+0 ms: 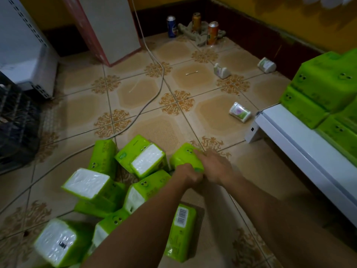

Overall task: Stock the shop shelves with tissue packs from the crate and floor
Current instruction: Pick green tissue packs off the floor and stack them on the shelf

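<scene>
Floor (pixel 193 80): tiles, packs (pixel 108 190) heaped.
Grip: left hand (pixel 188 176), right hand (pixel 212 167) clasp one pack (pixel 183 157).
Shelf (pixel 289 142): three o'clock, right hand nearer.

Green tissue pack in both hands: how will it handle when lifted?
Likely light and squashy: the tissue pack is soft paper in thin film. Glossy wrap may slip, so left hand and right hand both holding helps. Flat sides: unlikely to roll.

Blue can (pixel 171 26) and two orange cans (pixel 212 33) stand by a crumpled grey cloth (pixel 199 35) near the far wall. White cable (pixel 154 60) runs across the patterned tile floor (pixel 87 113). One cotton swab (pixel 192 73) and three small white packs (pixel 240 112) lie scattered.
</scene>
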Tool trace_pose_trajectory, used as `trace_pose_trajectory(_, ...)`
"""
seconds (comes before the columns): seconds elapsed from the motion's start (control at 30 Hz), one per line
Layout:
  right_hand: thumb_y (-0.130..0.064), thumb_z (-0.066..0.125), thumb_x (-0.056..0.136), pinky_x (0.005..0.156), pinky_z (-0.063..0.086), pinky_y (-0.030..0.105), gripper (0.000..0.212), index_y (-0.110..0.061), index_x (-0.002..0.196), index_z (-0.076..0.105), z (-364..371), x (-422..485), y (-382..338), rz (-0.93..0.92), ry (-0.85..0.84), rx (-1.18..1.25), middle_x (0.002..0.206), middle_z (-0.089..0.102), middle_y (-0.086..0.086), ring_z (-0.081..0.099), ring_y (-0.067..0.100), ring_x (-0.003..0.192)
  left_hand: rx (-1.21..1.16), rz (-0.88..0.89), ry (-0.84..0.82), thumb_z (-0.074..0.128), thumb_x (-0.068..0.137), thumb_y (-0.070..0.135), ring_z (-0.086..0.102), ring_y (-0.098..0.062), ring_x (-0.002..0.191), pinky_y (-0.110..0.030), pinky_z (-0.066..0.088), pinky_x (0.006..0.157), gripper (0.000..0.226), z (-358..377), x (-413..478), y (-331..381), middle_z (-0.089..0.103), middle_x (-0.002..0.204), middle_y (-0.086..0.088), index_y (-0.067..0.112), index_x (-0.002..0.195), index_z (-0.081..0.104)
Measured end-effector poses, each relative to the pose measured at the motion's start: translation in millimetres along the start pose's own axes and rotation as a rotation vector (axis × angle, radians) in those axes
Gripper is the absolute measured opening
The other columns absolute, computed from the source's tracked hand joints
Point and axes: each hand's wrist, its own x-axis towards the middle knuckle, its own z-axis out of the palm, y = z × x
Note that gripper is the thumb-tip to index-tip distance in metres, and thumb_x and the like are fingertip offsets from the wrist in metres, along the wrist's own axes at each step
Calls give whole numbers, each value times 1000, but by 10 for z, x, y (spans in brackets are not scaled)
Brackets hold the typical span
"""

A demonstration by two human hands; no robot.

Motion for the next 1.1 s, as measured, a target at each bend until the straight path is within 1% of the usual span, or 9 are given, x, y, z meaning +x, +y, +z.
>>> trace_pose_trajectory(0.03, -20, 51, 91, 98, 40, 42, 57, -14, 142, 27, -34, -26, 10, 66, 20, -25, 139, 41, 16, 43, 36, 126, -8, -7, 20, 45, 95, 24, 52, -24, 109, -27, 37, 91, 29, -9, 22, -18, 58, 105, -24, -1, 101, 58)
trace_pose_trajectory(0.13, -16, 46, 91, 88, 45, 37, 36, -8, 126, 43, -86, -146, 87, 179, 142, -101, 120, 58, 15, 56, 33, 110, -56, -22, 117, 47, 89, 35, 44, -33, 123, -29, 37, 96, 49, -23, 70, -90, 46, 130, -25, 4, 128, 46)
trace_pose_trajectory(0.23, -13, 51, 86, 94, 39, 40, 55, -13, 138, 33, -19, -204, 272, 102, 205, -73, 134, 45, 14, 41, 31, 123, -6, -35, 200, 46, 87, 35, 43, -37, 122, -31, 39, 96, 54, -6, 47, -109, 38, 134, -26, 4, 131, 40)
trace_pose_trajectory(0.37, -9, 58, 79, 107, 33, 47, 89, -31, 150, 8, 47, -210, 393, 98, 41, 242, 156, 8, 11, 17, 35, 140, 41, -33, 165, 50, 88, 26, 52, -33, 114, -33, 45, 87, 40, 53, 52, -114, 54, 123, -21, 0, 118, 51)
trace_pose_trajectory(0.47, -9, 58, 79, 101, 38, 38, 78, -26, 147, 23, 84, -231, 414, 126, -11, 353, 146, 26, 17, 35, 36, 131, 23, 15, 35, 52, 88, 29, 54, -28, 113, -28, 44, 85, 37, 105, 28, -65, 59, 114, -14, 6, 116, 60)
trace_pose_trajectory(0.57, -14, 60, 80, 96, 38, 38, 65, -29, 138, 35, 61, -284, 451, 166, 118, 201, 132, 36, 13, 38, 34, 123, -97, 19, 35, 52, 89, 30, 51, -28, 116, -25, 41, 86, 43, 94, 6, -54, 54, 124, -15, 12, 128, 50)
trace_pose_trajectory(0.7, -8, 61, 83, 104, 32, 30, 83, -32, 149, 17, 137, -301, 471, 128, 8, 374, 150, 17, 17, 31, 35, 134, -61, 97, -94, 52, 88, 35, 50, -25, 119, -22, 40, 85, 43, 94, -32, -81, 54, 130, -12, 15, 126, 54)
trace_pose_trajectory(0.8, -2, 58, 82, 92, 39, 26, 87, -30, 150, 12, 138, -310, 429, 142, -61, 480, 148, 28, 16, 39, 33, 130, -17, 99, -132, 57, 80, 36, 56, -26, 112, -22, 42, 82, 42, 134, -46, -82, 61, 121, -13, 18, 118, 60)
trace_pose_trajectory(1.1, -5, 64, 79, 98, 37, 29, 82, -17, 148, 21, -314, -428, 318, 110, 254, 571, 140, 29, 13, 39, 31, 128, -166, 260, 283, 62, 81, 17, 45, -25, 119, -20, 33, 92, 34, -65, -126, -66, 43, 131, -13, 11, 115, 60)
